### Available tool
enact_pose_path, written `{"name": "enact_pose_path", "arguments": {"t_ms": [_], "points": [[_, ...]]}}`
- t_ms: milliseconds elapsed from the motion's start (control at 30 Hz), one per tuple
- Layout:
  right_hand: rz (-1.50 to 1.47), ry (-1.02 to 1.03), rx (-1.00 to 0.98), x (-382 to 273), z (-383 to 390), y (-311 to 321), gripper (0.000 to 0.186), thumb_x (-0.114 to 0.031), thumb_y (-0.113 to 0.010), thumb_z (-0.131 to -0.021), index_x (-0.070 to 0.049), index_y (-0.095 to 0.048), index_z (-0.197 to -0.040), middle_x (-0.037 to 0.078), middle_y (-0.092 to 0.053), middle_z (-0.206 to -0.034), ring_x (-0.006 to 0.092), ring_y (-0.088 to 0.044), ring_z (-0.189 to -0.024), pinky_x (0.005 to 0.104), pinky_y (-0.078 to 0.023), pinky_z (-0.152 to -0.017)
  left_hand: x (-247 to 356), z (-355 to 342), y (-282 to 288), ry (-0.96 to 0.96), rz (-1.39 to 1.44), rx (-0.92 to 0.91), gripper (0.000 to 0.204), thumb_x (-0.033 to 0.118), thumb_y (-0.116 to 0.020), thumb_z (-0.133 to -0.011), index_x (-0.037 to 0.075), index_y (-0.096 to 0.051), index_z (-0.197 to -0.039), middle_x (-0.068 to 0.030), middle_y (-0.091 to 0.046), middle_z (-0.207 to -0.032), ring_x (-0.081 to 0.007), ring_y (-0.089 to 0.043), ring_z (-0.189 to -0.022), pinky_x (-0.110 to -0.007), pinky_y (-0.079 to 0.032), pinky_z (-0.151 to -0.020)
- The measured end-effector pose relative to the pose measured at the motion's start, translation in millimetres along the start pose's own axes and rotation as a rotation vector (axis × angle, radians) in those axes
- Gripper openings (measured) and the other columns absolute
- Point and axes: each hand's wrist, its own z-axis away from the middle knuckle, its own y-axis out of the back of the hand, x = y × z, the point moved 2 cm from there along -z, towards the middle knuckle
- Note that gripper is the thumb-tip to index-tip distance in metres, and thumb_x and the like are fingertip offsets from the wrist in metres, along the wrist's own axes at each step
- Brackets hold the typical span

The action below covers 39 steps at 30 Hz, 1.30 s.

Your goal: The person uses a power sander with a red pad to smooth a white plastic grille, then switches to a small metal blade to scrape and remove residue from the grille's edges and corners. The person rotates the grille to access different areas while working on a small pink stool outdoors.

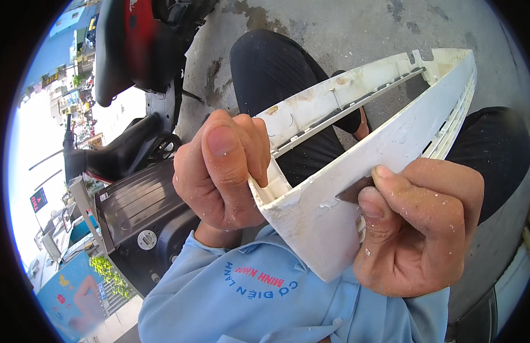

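Outdoors, stained concrete ground (345,23) lies below me, with a parked scooter (133,188) at my left and a street scene bending away at the rim. Across my lap, over my dark trousers (276,68), I hold a long white plastic cover (390,143), its near corner toward my chest and its far end reaching up and to the right; it is slatted along the right edge and dirty along its inner rail. My left hand (222,171) is clamped on the near corner, thumb pressed over the top and fingers wrapped behind, steadying the piece. My right hand (419,228) is closed in a pinch grip on a small dark blade (353,191), held between thumb and forefinger with its edge laid flat against the cover's outer face, just right of the corner. White flecks dot both hands and the plastic. I judge the step in hand to be scraping the cover's face near the corner. A next stroke would call for keeping the blade at a low angle so it does not gouge, firm counter-pressure from the left grip, and my left thumb kept out of the blade's path.
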Motion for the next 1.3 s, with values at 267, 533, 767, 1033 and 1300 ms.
{"name": "enact_pose_path", "arguments": {"t_ms": [267, 533, 767, 1033, 1300], "points": [[0.02, 0.036, -0.038, 12, -11, 3, 0.013, -0.001, -0.07, -0.091, 0.003, -0.065, -0.102, 0.011, -0.056, -0.094, 0.0159, -0.054, -0.08, 0.0249, -0.044, -0.068, -4, -2, 0, -0.009, 0.004, 0.009, 0.046, 0.025, -0.039, -0.111, 0.003, -0.048, -0.071, -0.0017, -0.047, -0.055, -0.0054, -0.038, -0.046, -0.024, -0.028, -0.044], [-0.007, 0.0, -0.039, 11, -7, 5, 0.012, 0.001, -0.071, -0.09, 0.003, -0.065, -0.101, 0.011, -0.056, -0.094, 0.0157, -0.054, -0.078, 0.0253, -0.044, -0.066, -3, 2, -1, -0.027, 0.027, 0.02, 0.045, 0.024, -0.04, -0.11, 0.003, -0.048, -0.071, -0.0019, -0.047, -0.056, -0.0058, -0.037, -0.047, -0.024, -0.028, -0.044], [-0.037, 0.036, -0.016, 12, -7, 5, 0.015, -0.001, -0.073, -0.087, 0.003, -0.066, -0.1, 0.012, -0.058, -0.092, 0.0158, -0.054, -0.077, 0.0246, -0.044, -0.066, -1, 2, -4, 0.008, 0.024, 0.033, 0.045, 0.031, -0.044, -0.11, 0.004, -0.049, -0.074, -0.0023, -0.049, -0.058, -0.007, -0.041, -0.048, -0.024, -0.031, -0.046], [-0.058, 0.016, 0.026, 13, -6, 1, 0.013, 0.002, -0.072, -0.088, 0.004, -0.065, -0.099, 0.012, -0.057, -0.091, 0.0144, -0.054, -0.074, 0.0239, -0.043, -0.063, -3, 2, 0, 0.025, 0.026, -0.01, 0.045, 0.034, -0.046, -0.109, 0.004, -0.05, -0.077, -0.0027, -0.051, -0.06, -0.0069, -0.043, -0.049, -0.024, -0.033, -0.047], [-0.037, -0.032, 0.037, 14, -10, 0, 0.015, -0.003, -0.074, -0.089, 0.002, -0.065, -0.1, 0.011, -0.057, -0.094, 0.0137, -0.053, -0.075, 0.0242, -0.044, -0.065, -2, 2, 0, 0.006, 0.028, -0.001, 0.047, 0.031, -0.042, -0.11, 0.003, -0.049, -0.073, -0.0028, -0.05, -0.058, -0.0059, -0.04, -0.047, -0.023, -0.029, -0.044]]}}
